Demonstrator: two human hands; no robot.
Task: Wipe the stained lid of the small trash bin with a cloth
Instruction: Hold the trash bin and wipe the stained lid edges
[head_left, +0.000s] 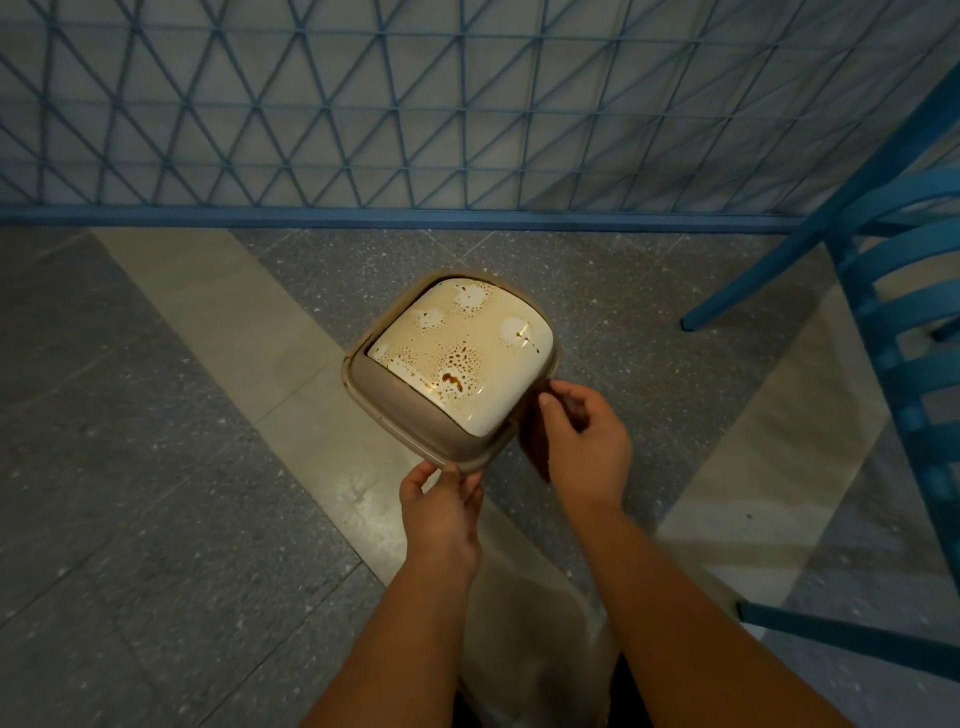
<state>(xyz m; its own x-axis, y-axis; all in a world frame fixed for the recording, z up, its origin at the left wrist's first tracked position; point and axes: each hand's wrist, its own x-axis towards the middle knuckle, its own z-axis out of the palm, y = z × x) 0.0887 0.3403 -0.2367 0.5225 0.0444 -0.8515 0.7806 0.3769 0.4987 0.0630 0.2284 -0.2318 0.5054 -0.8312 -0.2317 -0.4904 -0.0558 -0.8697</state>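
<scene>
A small beige trash bin (384, 400) stands on the floor below me. Its cream swing lid (457, 348) is blotched with brown stains and pale foamy patches. My left hand (441, 514) pinches the near corner of the bin's rim. My right hand (582, 441) is at the bin's right side, fingers closed on a dark brown cloth (535, 452) that hangs down beside the rim. The cloth is off the lid's top surface.
A blue lattice fence (467, 114) with a blue base rail runs across the back. A blue slatted chair (898, 332) stands at the right, one leg close to the bin. The floor is grey speckled tile crossed by pale beige bands.
</scene>
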